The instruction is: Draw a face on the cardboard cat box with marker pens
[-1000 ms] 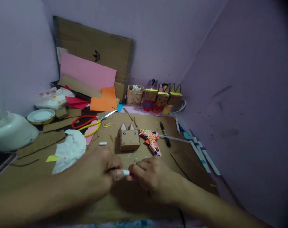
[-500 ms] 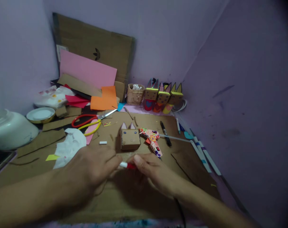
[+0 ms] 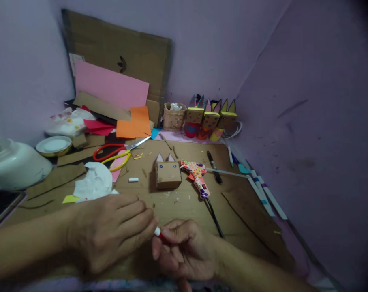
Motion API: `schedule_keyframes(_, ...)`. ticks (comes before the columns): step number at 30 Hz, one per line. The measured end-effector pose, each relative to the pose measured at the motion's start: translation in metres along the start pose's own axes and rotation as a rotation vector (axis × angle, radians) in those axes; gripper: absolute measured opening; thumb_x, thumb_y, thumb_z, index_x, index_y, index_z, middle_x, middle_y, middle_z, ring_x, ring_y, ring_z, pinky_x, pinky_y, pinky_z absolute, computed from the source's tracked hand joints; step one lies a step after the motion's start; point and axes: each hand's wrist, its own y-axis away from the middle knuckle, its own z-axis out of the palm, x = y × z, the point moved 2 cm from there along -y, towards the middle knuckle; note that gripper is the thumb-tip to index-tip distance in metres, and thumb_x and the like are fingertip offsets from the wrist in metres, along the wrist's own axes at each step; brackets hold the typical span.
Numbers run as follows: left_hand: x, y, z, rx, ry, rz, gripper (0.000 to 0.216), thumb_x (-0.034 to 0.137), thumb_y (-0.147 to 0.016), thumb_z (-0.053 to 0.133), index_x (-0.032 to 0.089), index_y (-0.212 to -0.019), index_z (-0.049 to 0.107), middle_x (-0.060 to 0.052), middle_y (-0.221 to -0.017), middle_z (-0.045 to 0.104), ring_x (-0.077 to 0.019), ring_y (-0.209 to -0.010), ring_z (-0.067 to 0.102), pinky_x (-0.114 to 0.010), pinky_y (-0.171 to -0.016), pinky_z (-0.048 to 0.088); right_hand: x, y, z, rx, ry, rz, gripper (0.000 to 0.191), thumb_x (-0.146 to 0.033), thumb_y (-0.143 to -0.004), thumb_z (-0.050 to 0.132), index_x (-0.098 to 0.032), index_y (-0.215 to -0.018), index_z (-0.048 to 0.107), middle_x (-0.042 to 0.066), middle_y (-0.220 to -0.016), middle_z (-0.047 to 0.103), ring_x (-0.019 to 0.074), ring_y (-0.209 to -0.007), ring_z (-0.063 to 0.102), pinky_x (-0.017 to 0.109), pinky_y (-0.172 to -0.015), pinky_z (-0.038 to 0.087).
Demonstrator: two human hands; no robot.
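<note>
Between my two hands is a red-and-white marker (image 3: 157, 231), mostly covered by fingers. My left hand (image 3: 114, 233) is closed round its white end, knuckles up. The thumb and forefinger of my right hand (image 3: 188, 245) pinch its red end, palm turned up and the other fingers loosely curled. Beyond the hands stands a small cardboard box (image 3: 168, 174) with two pointed pink ears and two eyes. A patterned glue gun (image 3: 197, 174) lies at its right, touching or almost touching it. A short white cylinder (image 3: 133, 179) lies to the box's left.
Scissors (image 3: 127, 153), crumpled white paper (image 3: 95, 182) and a white pot-like vessel (image 3: 16, 166) are at the left. A black marker (image 3: 213, 167) and several white pens (image 3: 272, 198) lie at the right. Eared cardboard figures (image 3: 211, 119) and a basket (image 3: 174, 117) stand behind.
Both hands have moved down, nearer to me, with the marker still between them. Less of its white part shows, and my right palm has turned upward. The view has shifted slightly.
</note>
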Motion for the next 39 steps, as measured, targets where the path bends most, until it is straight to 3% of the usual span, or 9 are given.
schedule_keyframes(5, 0.001, -0.002, 0.004, 0.022, -0.027, -0.002, 0.037, 0.011, -0.093, 0.026, 0.011, -0.100, 0.063, -0.008, -0.088, 0.071, -0.0218, -0.075, 0.059, -0.037, -0.068, 0.043, 0.000, -0.004, 0.001, 0.148, 0.242, -0.094, 0.035, -0.042, -0.069, 0.070, -0.008, -0.070, 0.063, -0.001, -0.044, 0.058, 0.0075, -0.029, 0.046, 0.018, -0.030, 0.048)
schedule_keyframes(9, 0.004, -0.004, 0.013, 0.005, 0.027, -0.081, 0.032, 0.008, -0.089, 0.030, 0.012, -0.092, 0.062, -0.007, -0.075, 0.066, -0.0211, -0.063, 0.054, -0.036, -0.057, 0.038, -0.005, 0.001, 0.010, 0.433, 0.769, -0.203, 0.041, -0.055, -0.073, 0.059, -0.015, -0.064, 0.055, -0.003, -0.045, 0.053, 0.0078, -0.032, 0.043, 0.017, -0.031, 0.037)
schedule_keyframes(13, 0.005, -0.014, 0.017, -0.139, 0.108, -0.389, 0.023, 0.007, -0.076, 0.041, 0.016, -0.082, 0.061, -0.005, -0.068, 0.061, -0.0205, -0.059, 0.053, -0.032, -0.053, 0.035, -0.021, 0.014, 0.028, 0.715, 1.735, -0.483, 0.026, -0.026, -0.082, 0.048, -0.018, -0.057, 0.046, -0.005, -0.046, 0.040, 0.0071, -0.040, 0.033, 0.019, -0.041, 0.023)
schedule_keyframes(19, -0.006, -0.027, 0.019, -0.524, 0.482, -1.027, 0.023, 0.018, -0.077, 0.044, 0.018, -0.054, 0.050, 0.000, -0.052, 0.052, -0.0154, -0.050, 0.049, -0.024, -0.046, 0.026, -0.024, 0.015, 0.029, 0.592, 2.599, -0.440, 0.020, -0.004, -0.070, 0.049, -0.010, -0.085, 0.062, 0.008, -0.069, 0.063, 0.0166, -0.056, 0.049, 0.028, -0.052, 0.033)
schedule_keyframes(22, -0.007, -0.023, 0.022, -0.535, 0.537, -1.040, 0.026, 0.020, -0.079, 0.044, 0.019, -0.053, 0.050, 0.000, -0.052, 0.052, -0.0159, -0.050, 0.049, -0.024, -0.045, 0.025, -0.027, 0.015, 0.028, 0.628, 2.342, -0.374, 0.015, -0.008, -0.079, 0.048, -0.011, -0.084, 0.062, 0.008, -0.072, 0.064, 0.0171, -0.060, 0.053, 0.028, -0.055, 0.037)
schedule_keyframes(27, 0.001, -0.017, 0.012, -0.072, 0.163, -0.320, 0.027, 0.012, -0.087, 0.034, 0.017, -0.076, 0.058, -0.005, -0.067, 0.060, -0.0194, -0.058, 0.051, -0.030, -0.053, 0.035, -0.026, 0.017, 0.022, 0.414, 0.922, -0.156, 0.051, -0.062, -0.082, 0.049, -0.013, -0.089, 0.060, 0.005, -0.076, 0.063, 0.0133, -0.056, 0.058, 0.026, -0.051, 0.049)
schedule_keyframes(30, 0.003, -0.015, 0.010, -0.017, 0.117, -0.167, 0.032, 0.010, -0.092, 0.029, 0.016, -0.079, 0.057, -0.006, -0.071, 0.061, -0.0189, -0.062, 0.051, -0.032, -0.058, 0.039, -0.016, 0.012, 0.017, 0.285, 0.569, -0.010, 0.061, -0.068, -0.065, 0.063, -0.010, -0.084, 0.061, 0.007, -0.072, 0.065, 0.0116, -0.046, 0.058, 0.027, -0.044, 0.051)
schedule_keyframes(35, 0.004, -0.013, 0.016, -0.045, 0.095, -0.118, 0.027, 0.006, -0.086, 0.033, 0.015, -0.084, 0.058, -0.006, -0.074, 0.062, -0.0197, -0.063, 0.052, -0.033, -0.058, 0.039, -0.011, 0.008, 0.016, 0.518, 0.773, -0.176, 0.052, -0.066, -0.069, 0.060, -0.014, -0.068, 0.054, 0.001, -0.057, 0.058, 0.0079, -0.041, 0.051, 0.019, -0.042, 0.042)
schedule_keyframes(39, 0.002, -0.017, 0.021, -0.127, 0.248, -0.369, 0.022, 0.008, -0.081, 0.037, 0.015, -0.079, 0.058, -0.004, -0.066, 0.058, -0.0182, -0.056, 0.050, -0.031, -0.053, 0.035, -0.023, 0.016, 0.028, 0.722, 1.607, -0.417, 0.032, -0.035, -0.086, 0.047, -0.017, -0.061, 0.051, -0.003, -0.050, 0.048, 0.0077, -0.043, 0.041, 0.020, -0.043, 0.030)
